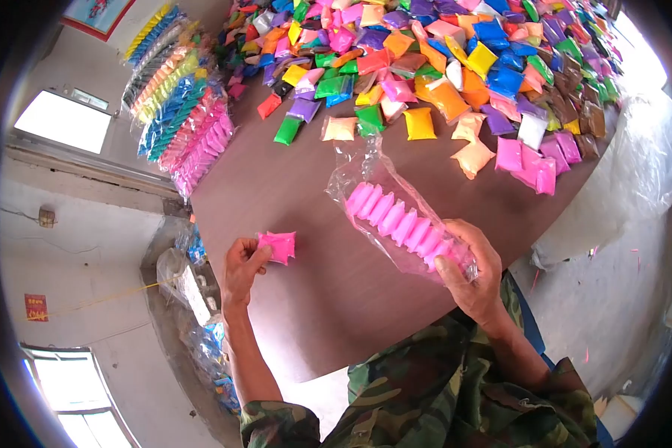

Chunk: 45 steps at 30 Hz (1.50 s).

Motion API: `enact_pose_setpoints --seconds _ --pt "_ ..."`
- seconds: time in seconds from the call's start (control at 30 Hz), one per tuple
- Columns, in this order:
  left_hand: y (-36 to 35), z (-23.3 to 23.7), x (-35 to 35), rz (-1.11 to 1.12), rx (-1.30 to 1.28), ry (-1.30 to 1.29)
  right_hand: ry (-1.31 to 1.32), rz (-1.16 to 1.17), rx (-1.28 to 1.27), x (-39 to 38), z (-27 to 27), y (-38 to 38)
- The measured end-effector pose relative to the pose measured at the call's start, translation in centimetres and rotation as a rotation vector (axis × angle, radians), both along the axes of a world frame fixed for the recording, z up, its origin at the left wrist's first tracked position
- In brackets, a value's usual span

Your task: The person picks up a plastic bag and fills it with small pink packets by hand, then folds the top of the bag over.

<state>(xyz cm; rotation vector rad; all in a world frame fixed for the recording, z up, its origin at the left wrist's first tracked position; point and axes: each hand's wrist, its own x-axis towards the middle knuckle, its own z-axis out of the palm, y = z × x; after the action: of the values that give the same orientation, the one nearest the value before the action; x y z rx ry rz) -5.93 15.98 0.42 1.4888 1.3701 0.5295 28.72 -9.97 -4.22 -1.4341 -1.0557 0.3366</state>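
Note:
My left hand [245,270] pinches a small pink packet [278,247] by its edge, just over the brown table [291,187]. In my right hand [473,272] is a clear plastic bag [355,160] with a row of several pink packets [399,222] lined up inside. Fingers and thumb close around the bag's near end, while its far end stretches loose toward the pile. Across the back of the table lies a large heap of small coloured packets [440,97]. What the packets contain cannot be made out.
Filled clear bags of packets sorted by colour [179,112] are stacked at the table's left edge. Loose pink packets [529,166] lie at the heap's right front. A large translucent plastic sheet or bag [612,183] hangs beyond the right edge. Bagged items [201,336] sit along the left wall.

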Motion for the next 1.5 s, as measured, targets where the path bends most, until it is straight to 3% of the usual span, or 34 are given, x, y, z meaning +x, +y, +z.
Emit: enact_pose_setpoints --seconds 0.47,0.73,0.87,1.1,1.5 --pt "-1.0 -2.3 2.9 -0.108 0.320 -0.030 -0.006 -0.011 0.022 0.0 0.3 0.2" --pt "-2.1 3.2 10.8 -0.118 0.380 -0.229 -0.057 -0.016 0.038 0.2 0.3 0.3" --pt "-1.8 3.6 15.5 -0.174 0.458 -0.237 -0.034 -0.011 0.031 0.2 0.4 0.2" --pt "-1.4 3.5 20.2 -0.259 0.578 0.058 0.000 -0.008 0.041 0.2 0.1 0.1" --pt "-2.0 4.0 19.7 -0.300 0.641 0.177 -0.028 -0.001 0.049 0.3 0.0 0.2"
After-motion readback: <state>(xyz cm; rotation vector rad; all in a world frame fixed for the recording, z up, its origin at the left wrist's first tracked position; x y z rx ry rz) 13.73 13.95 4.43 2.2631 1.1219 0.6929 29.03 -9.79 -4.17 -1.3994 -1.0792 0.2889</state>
